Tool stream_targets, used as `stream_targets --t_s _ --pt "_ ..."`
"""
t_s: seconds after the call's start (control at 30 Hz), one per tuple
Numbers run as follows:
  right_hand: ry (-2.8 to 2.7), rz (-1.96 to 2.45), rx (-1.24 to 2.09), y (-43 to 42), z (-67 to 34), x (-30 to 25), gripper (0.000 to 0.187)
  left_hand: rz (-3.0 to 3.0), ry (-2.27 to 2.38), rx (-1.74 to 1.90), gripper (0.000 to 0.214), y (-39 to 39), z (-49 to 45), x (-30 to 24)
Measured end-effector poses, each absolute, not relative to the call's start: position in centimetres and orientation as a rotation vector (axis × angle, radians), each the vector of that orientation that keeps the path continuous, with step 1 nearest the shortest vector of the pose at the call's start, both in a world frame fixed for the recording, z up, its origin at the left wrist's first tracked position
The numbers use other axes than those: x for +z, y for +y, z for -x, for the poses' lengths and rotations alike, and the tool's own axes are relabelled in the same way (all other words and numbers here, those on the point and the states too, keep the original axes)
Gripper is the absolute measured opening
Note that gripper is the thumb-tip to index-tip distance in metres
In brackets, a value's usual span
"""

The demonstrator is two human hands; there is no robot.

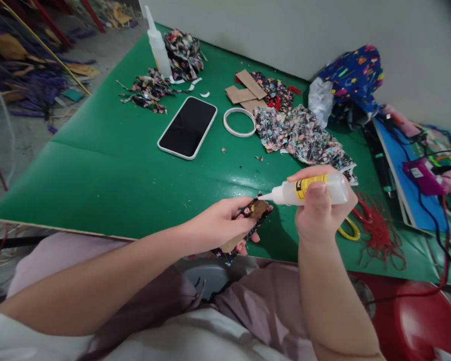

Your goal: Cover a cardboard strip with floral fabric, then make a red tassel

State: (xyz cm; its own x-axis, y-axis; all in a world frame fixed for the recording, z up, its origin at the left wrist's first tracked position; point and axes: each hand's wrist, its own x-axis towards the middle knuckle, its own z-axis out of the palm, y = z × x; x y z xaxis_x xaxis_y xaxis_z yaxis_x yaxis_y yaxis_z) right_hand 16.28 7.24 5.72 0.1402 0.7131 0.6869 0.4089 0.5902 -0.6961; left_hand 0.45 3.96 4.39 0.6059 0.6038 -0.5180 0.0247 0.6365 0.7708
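My right hand [319, 213] is closed round a small white glue bottle [304, 190] with a yellow label, held sideways with its nozzle pointing left. The nozzle tip touches a cardboard piece wrapped in dark floral fabric [253, 215]. My left hand [220, 225] pinches that piece at the near edge of the green table [108, 165]. A pile of matching floral fabric pieces [296, 133] lies just beyond my right hand.
A phone [188, 126] lies face up mid-table beside a white tape ring [239, 122]. Brown cardboard pieces [246, 90], fabric scraps [150, 90] and a second glue bottle [158, 45] sit further back. Red cord [379, 233], yellow-handled scissors [349, 230], a blue bag [353, 75] and cables crowd the right.
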Motion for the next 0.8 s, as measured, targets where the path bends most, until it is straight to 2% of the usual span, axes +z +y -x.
stream_targets --t_s 0.8 --pt "-1.522 1.109 0.331 6.5 -17.0 6.8 0.035 -0.784 0.894 0.39 0.029 4.4 -0.3 5.3"
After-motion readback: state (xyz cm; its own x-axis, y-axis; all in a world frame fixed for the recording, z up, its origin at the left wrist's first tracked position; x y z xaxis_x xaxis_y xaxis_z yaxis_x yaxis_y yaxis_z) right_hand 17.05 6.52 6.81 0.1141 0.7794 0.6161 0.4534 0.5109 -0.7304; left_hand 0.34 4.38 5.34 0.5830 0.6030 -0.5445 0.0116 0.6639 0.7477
